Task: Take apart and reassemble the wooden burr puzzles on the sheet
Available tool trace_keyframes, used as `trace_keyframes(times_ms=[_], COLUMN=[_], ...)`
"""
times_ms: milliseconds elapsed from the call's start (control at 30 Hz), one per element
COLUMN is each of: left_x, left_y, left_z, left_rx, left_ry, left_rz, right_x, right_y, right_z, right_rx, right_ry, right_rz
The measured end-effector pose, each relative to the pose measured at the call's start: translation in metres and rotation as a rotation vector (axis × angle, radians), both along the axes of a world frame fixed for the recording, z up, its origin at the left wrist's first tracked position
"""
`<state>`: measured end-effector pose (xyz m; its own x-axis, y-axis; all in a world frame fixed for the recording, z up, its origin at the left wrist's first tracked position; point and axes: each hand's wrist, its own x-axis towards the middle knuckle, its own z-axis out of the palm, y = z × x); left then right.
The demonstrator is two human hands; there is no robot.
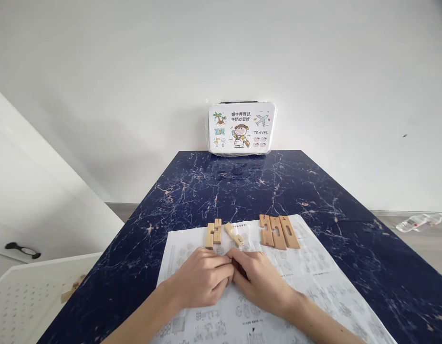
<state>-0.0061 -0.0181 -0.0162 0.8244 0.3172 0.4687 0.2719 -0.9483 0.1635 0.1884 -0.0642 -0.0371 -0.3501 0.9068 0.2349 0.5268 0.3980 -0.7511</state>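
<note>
My left hand (205, 277) and my right hand (260, 279) meet over a printed sheet (228, 329), their fingers curled and touching. Whatever may be between them is hidden; only a dark gap shows by the right thumb. Just beyond the left hand lie small notched light wooden blocks (210, 235), close together. A tilted light wooden piece (238, 239) with a mark on it rests past the fingertips. Farther right, three flat brown wooden pieces (278, 233) lie side by side, numbered 3, 1 and 2; the left two have notches, the right one a long slot.
A white case (241, 126) with cartoon prints stands against the wall at the far end of the dark blue marbled table (192, 191). At lower left, a white perforated tray (24, 296) holds wooden pieces (72, 290). Clear plastic bottles (419, 222) lie on the floor at right.
</note>
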Motion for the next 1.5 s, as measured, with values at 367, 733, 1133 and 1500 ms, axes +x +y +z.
trace_keyframes(times_ms=[367, 733, 1133, 1500], left_x=[0.0004, -0.0004, 0.0004, -0.0002], left_y=[-0.0001, -0.0003, -0.0013, -0.0006], left_z=[0.0016, 0.0002, 0.0028, 0.0008], left_rx=[-0.002, 0.008, 0.010, 0.007], left_ry=[-0.002, 0.006, 0.002, 0.003], left_rz=[-0.006, 0.006, 0.006, 0.001], right_x=[-0.0002, -0.0002, -0.0001, 0.0000], right_y=[0.0000, 0.0008, 0.0000, -0.0012], right_z=[0.0004, 0.0012, 0.0005, 0.0025], right_rx=[-0.001, -0.004, 0.001, 0.001], right_ry=[0.001, 0.013, -0.022, -0.013], right_rz=[-0.008, -0.002, -0.010, -0.005])
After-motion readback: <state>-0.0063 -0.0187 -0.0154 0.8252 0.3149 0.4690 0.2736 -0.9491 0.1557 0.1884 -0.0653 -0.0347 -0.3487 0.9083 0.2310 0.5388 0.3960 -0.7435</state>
